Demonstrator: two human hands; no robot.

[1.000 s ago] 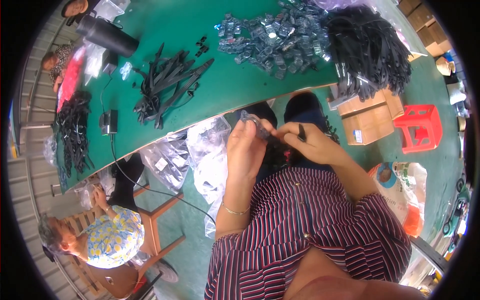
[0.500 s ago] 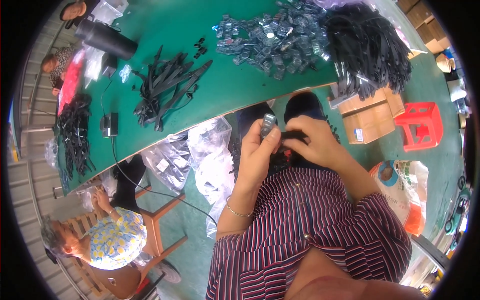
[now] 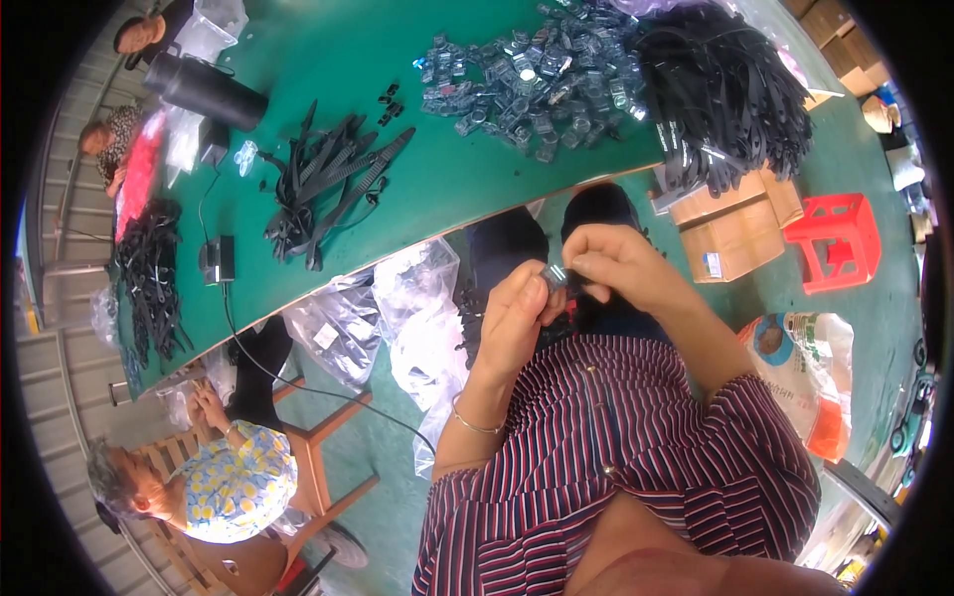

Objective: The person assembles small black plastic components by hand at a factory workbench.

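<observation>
Over my lap, my left hand is closed, with a small clear grey plastic piece pinched between thumb and fingers. Close against its right side is my right hand, fingers bent in a pinch. Whatever those right fingertips hold is mostly hidden; something dark shows by them. Beyond my knees, on the green table, lies a large heap of similar clear plastic pieces. A thick bundle of black straps rests at its right. Farther left there is a smaller pile of black straps.
Several small black bits, a black bottle and a black box with a cable are on the table. Beside me stand cardboard boxes, a red stool and a sack. At left sits another person.
My left hand has lowered slightly and turned the clear piece from upright to tilted toward the right hand. My right fingertips have come up close to it.
</observation>
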